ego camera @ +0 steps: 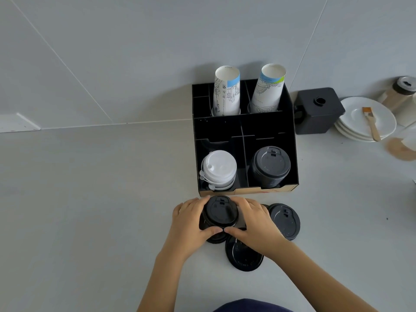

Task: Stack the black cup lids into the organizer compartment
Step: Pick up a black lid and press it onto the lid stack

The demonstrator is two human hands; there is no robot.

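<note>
A black organizer (244,131) stands on the grey counter against the wall. Its front right compartment holds a stack of black lids (270,166); the front left one holds white lids (218,168). Just in front of the organizer, my left hand (191,221) and my right hand (254,224) together clasp a small stack of black lids (219,213) from both sides. Loose black lids lie around it: one at the right (286,220), one near me (244,256), and one partly hidden under the held stack (216,239).
Two stacks of paper cups (226,92) (269,88) stand in the organizer's back compartments. To the right are a black box (318,110), white plates (364,119) with a brush (371,122), and a jar (403,91).
</note>
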